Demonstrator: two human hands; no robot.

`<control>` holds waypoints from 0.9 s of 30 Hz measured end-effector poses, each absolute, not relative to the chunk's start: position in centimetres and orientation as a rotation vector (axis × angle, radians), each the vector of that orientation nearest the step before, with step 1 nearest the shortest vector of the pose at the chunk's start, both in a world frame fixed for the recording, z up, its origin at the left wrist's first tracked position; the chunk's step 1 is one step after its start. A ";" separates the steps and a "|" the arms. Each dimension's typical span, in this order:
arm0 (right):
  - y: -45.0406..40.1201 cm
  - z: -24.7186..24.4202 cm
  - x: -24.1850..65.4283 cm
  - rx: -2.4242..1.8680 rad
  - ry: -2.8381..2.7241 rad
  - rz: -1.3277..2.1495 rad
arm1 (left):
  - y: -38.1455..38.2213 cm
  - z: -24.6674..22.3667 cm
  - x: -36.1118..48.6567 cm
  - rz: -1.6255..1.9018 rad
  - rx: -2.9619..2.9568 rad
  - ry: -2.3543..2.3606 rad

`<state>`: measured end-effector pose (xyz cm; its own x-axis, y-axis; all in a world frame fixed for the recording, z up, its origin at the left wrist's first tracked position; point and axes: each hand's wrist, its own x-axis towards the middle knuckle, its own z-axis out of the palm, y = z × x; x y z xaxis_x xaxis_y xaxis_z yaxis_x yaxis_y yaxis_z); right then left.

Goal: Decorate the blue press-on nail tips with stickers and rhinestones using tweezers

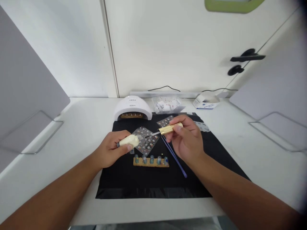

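Observation:
My left hand point(112, 148) is closed around a cream nail polish bottle point(129, 140), tilted so its neck points right. In my right hand point(188, 137) is the gold-capped polish brush point(169, 128), pinched by its cap. The brush is out of the bottle, its dark tip just right of the neck. Below both hands, a wooden strip point(151, 164) bears several blue-green decorated nail tips point(152, 158) in a row. Behind the brush lies a nail sticker sheet point(146, 142). A blue-purple slim tool point(175, 158) rests beside my right hand.
A white nail lamp point(133, 107) stands behind the black mat point(124, 182), with another row of nail tips inside. To its right are a clear tray point(166, 105) of packets and an open small box point(206, 101). Wire stands point(275, 131) flank the white table.

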<state>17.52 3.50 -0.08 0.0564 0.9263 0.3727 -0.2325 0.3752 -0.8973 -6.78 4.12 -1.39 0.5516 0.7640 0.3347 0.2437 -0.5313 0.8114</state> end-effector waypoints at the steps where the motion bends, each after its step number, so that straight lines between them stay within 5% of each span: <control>1: 3.6 -0.6 17.4 -0.759 -1.176 1.053 | 4.1 -1.4 -6.8 0.917 2.061 0.797; 27: 3.6 -2.0 17.8 -0.854 -1.472 1.091 | 4.0 -1.5 -6.3 0.808 2.236 0.806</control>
<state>17.79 3.56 -2.04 -0.1791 0.9275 0.3282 -0.0439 0.3257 -0.9445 -6.29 3.95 -1.52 0.6268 0.7065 0.3287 0.3267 -0.6212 0.7123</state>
